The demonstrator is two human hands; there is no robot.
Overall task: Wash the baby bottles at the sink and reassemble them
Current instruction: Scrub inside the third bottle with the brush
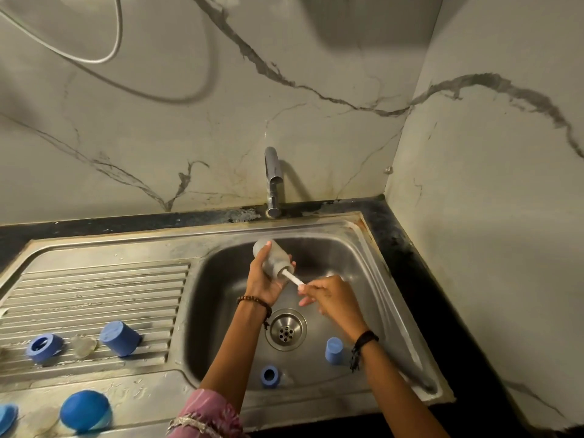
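Note:
Over the steel sink basin [373, 298], my left hand [264, 279] grips a clear baby bottle [271, 256], tilted with its mouth toward the right. A white brush handle [292, 277] sticks out of the bottle's mouth, and my right hand [328, 295] pinches its outer end. The brush head is hidden inside the bottle. In the basin lie a blue cap [334, 350] and a blue screw ring [269, 376] with a clear teat beside it. On the ribbed drainboard [94, 289] rest a blue ring [44, 347], a clear teat [82, 345] and a blue cap [119, 338].
The tap [272, 181] stands behind the basin with no water visibly running. The drain [286, 329] sits mid-basin under my wrists. Two blue rounded items [85, 410] lie at the front left edge of the counter. A marble wall closes in on the right.

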